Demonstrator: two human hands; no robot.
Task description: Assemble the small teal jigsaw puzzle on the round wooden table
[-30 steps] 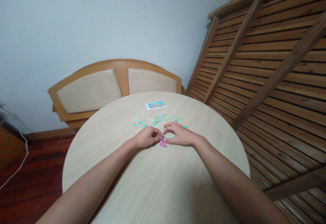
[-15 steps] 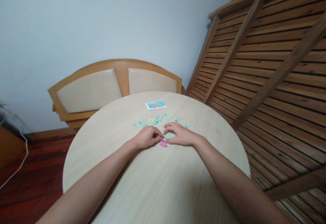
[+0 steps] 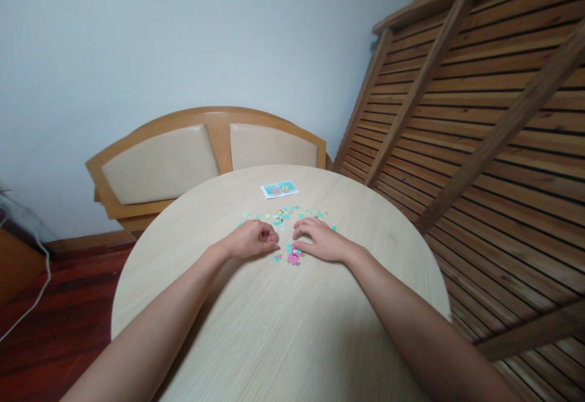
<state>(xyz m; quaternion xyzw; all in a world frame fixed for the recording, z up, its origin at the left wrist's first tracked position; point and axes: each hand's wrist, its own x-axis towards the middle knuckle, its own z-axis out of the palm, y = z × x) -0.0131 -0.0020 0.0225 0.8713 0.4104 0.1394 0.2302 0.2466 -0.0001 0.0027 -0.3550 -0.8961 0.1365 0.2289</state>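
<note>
A small joined patch of pink jigsaw pieces (image 3: 294,257), with a face-like print at its upper part, lies on the table between my hands. My left hand (image 3: 253,239) is off to its left, fingers curled, with a gap between thumb and forefinger and nothing seen in it. Just below those fingertips sits a loose teal-and-pink puzzle piece (image 3: 277,257). My right hand (image 3: 322,240) rests at the patch's upper right, fingers spread in a loose arch. Its thumb tip is at the patch's top edge; whether it presses there I cannot tell.
Several loose teal and yellowish puzzle pieces (image 3: 286,212) are scattered beyond my hands. Behind them lies a picture card (image 3: 279,189) with cartoon figures. The round wooden table (image 3: 256,335) stands before a padded headboard (image 3: 159,161), with a slatted wooden frame (image 3: 457,116) leaning at right.
My left hand has drawn back to the left from the pink patch, its thumb and forefinger parting. More of the patch and a loose piece now show. The right hand has hardly moved.
</note>
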